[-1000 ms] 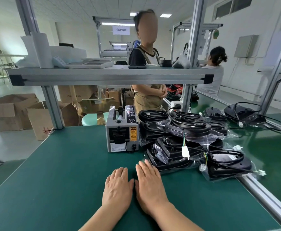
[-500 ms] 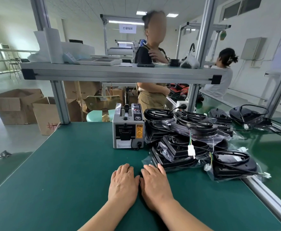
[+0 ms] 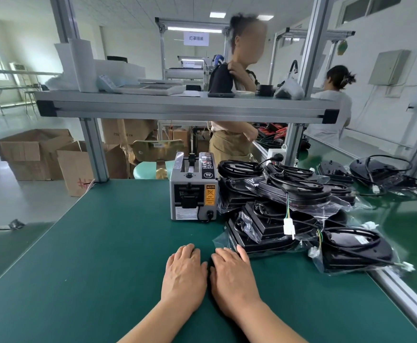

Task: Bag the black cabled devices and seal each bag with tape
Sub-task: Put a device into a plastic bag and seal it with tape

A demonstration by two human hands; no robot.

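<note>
My left hand (image 3: pixel 183 276) and my right hand (image 3: pixel 232 276) lie flat, palms down, side by side on the green table mat (image 3: pixel 103 256), holding nothing. Just right of my right hand sits a pile of black cabled devices in clear bags (image 3: pixel 284 206); the nearest bag (image 3: pixel 259 231) lies by my fingertips. Another bagged device (image 3: pixel 356 251) rests at the table's right edge. A grey automatic tape dispenser (image 3: pixel 193 189) stands behind my hands, left of the pile.
An aluminium shelf (image 3: pixel 185 105) spans overhead with white trays on it. More black devices (image 3: pixel 380 172) lie on the neighbouring table to the right. A person (image 3: pixel 232 134) stands behind the dispenser, another sits far right. Cardboard boxes (image 3: pixel 36 154) stand on the floor at left.
My hands have stayed flat on the mat. The camera has tilted and shifted slightly. The standing person has raised a hand to the shoulder.
</note>
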